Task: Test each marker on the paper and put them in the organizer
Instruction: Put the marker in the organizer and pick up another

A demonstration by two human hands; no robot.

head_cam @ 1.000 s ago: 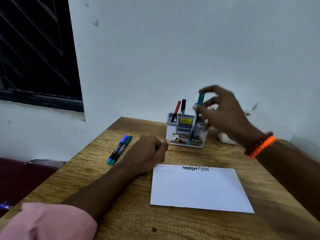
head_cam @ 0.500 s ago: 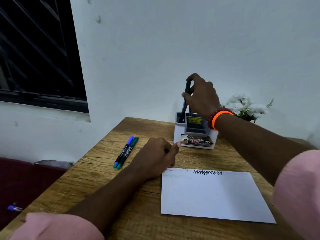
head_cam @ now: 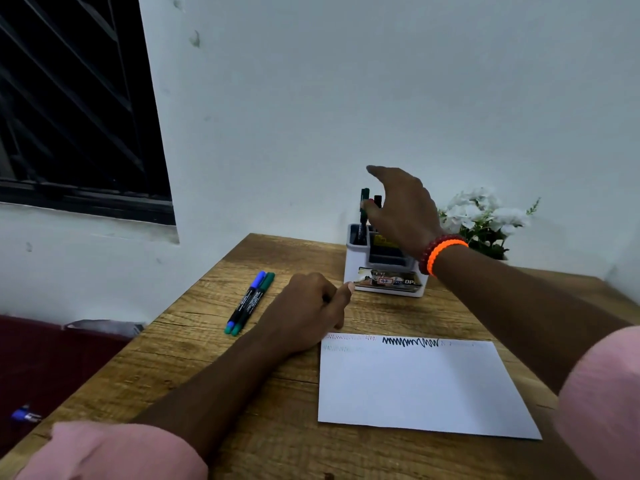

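Observation:
A white and grey organizer (head_cam: pixel 356 265) stands at the back of the wooden desk. A green marker (head_cam: pixel 363 216) and a black marker (head_cam: pixel 378 200) stand upright in its left rear compartment. My right hand (head_cam: pixel 403 213) hovers over the organizer with fingers spread, holding nothing, thumb next to the green marker. My left hand (head_cam: pixel 308 311) rests on the desk as a loose fist, left of the white paper (head_cam: pixel 422 386), which bears black, faint red and faint green scribbles along its top. A blue marker (head_cam: pixel 247 299) and a green marker (head_cam: pixel 256 303) lie side by side, left of that hand.
A pot of white flowers (head_cam: pixel 485 216) stands right of the organizer against the wall. The wooden desk (head_cam: pixel 270 427) has its left edge beside a dark red surface, where a small blue object (head_cam: pixel 24 415) lies. A barred window is at the upper left.
My right hand carried the green marker to the organizer, set it in the left rear compartment and let go, its fingers now spread. My left hand stayed put.

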